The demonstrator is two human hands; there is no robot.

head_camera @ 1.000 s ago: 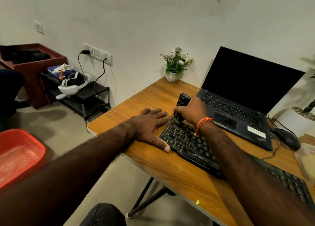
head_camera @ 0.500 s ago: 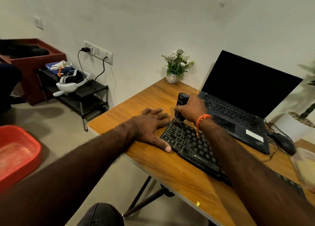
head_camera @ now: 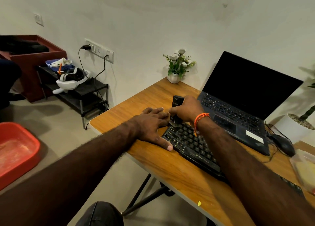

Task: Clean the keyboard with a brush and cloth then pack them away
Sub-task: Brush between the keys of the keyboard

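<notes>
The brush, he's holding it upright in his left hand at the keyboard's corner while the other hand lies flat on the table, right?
Not quite: the head view shows the right hand holding the brush upright at the keyboard corner. The left hand lies flat on the table.

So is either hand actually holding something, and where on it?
The right hand grips the brush around the lower part of its black handle, bristles down on the keyboard. The left hand holds nothing; it lies flat beside the keyboard.
</notes>
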